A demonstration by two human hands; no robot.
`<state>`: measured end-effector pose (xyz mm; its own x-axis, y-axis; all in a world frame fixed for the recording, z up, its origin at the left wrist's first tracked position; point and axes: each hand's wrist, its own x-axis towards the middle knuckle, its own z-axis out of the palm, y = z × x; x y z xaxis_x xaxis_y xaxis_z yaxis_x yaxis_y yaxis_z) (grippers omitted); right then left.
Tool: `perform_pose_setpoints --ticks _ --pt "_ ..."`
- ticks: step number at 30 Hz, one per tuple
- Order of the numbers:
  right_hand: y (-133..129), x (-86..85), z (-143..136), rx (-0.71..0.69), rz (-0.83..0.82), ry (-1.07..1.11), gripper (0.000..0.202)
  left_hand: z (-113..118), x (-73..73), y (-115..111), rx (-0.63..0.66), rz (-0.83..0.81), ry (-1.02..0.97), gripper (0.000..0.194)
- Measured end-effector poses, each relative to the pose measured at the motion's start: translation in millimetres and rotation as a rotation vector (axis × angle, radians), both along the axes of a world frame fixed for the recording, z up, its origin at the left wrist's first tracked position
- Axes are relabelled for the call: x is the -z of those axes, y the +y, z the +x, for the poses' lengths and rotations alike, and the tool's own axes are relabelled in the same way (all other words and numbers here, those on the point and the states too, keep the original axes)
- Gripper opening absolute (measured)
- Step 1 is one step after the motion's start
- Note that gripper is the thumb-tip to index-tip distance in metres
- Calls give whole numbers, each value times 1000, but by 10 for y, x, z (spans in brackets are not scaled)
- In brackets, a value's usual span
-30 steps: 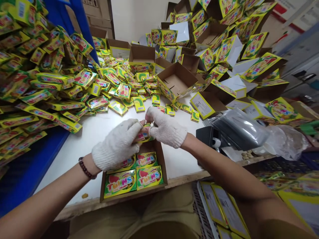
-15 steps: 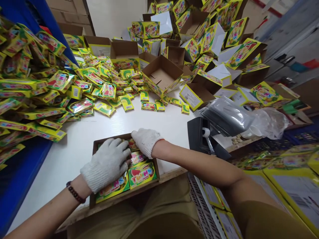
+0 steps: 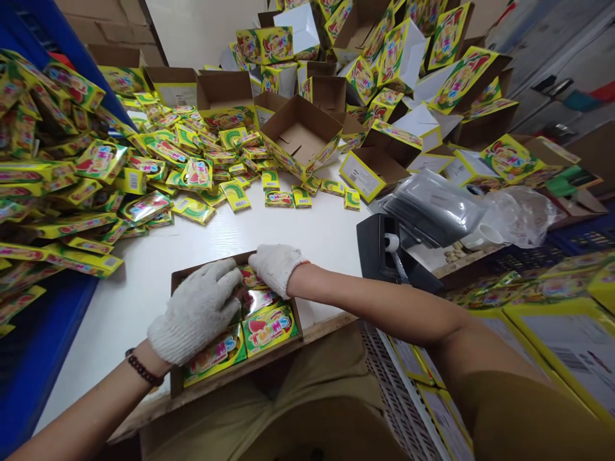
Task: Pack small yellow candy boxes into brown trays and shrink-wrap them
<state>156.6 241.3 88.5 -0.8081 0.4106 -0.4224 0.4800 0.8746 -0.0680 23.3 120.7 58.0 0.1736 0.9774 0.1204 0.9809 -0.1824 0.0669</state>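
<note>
An open cardboard box stands at the table's near edge, with yellow-green candy packets lying flat inside. My left hand, in a white knit glove, rests over the packets on the box's left side, its fingers stretched out and apart. It hides part of what lies below. At the far right corner, my right hand, gloved too, has its fingers bent over the box's rim and closed on it. Its fingertips reach inside, close to a packet at the back; whether they touch it I cannot tell.
Loose packets heap up at the back and left, beside a blue crate. Behind them pile open printed boxes. A black tape dispenser and plastic wrap sit to the right. Filled cartons stand lower right.
The view has shifted slightly. My left hand has drawn back a little to the left over the packets, showing more of the middle ones. My right hand stays at the box's corner.
</note>
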Motion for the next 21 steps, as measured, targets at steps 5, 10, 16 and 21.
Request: perform_pose_setpoints --ticks 5,10,16,21 --pt "-1 62 253 79 -41 339 25 200 0 186 7 -18 -69 23" --pt "9 333 551 415 -147 654 40 354 164 324 177 10 -33 35" --pt "-8 555 591 493 -384 751 37 472 174 368 142 3 182 33" --pt "28 573 639 490 -402 784 32 609 187 373 111 20 253 37"
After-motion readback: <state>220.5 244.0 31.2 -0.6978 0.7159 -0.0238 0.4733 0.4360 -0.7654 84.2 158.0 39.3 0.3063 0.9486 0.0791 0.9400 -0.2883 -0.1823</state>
